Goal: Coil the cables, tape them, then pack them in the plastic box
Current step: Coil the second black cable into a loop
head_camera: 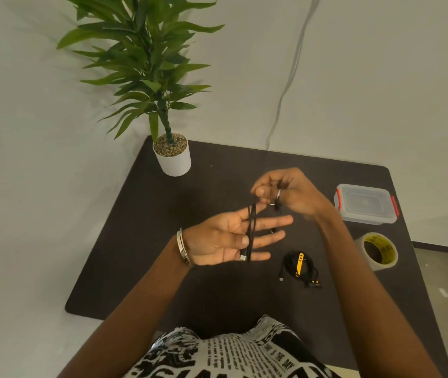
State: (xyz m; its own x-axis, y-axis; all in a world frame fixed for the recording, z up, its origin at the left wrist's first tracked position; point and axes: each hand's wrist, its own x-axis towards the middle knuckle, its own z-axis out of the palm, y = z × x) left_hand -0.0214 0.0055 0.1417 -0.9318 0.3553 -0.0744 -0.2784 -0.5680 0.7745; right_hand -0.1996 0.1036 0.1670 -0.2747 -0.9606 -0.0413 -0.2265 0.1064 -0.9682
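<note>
My left hand (225, 241) lies flat, fingers spread; the black cable (250, 233) loops crosswise over them. My right hand (285, 190) pinches its upper end above the table (190, 268).

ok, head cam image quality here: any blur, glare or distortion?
Head view: wide-angle bending curves the table edges and the wall cord. The right hand is slightly motion-blurred; the left hand and black cable are sharper. Soft, even light, faint plant shadow on the wall, no hard glare; the black cable blends into the dark table.
</note>
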